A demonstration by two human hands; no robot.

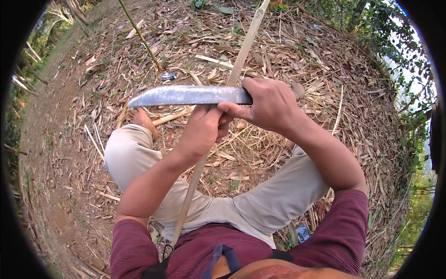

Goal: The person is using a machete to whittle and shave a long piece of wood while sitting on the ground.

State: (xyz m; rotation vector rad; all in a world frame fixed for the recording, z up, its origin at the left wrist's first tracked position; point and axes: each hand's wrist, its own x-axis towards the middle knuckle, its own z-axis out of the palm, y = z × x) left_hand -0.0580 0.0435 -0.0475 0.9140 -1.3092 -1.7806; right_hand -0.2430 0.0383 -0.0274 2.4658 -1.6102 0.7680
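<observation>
My right hand (272,103) is closed around the handle end of a machete (186,95), whose broad steel blade points left. Only the butt of the handle shows past my fist. Just under the blade, my left hand (203,128) grips a long pale strip of split bamboo (246,49). The strip runs from the far top, behind the blade, through my left fingers and down between my legs to my lap. Blade and strip cross close to my left fingers; whether the edge touches the strip is hidden. My right thumb rests beside my left hand.
I sit on the ground, bare foot (142,122) at the left. Thin shavings (260,149) lie between my legs, with dry leaves and bamboo pieces around. A thin green stem (141,35) stands at the far left, near a blue wrapper (168,76). Bushes (399,56) rise at the right.
</observation>
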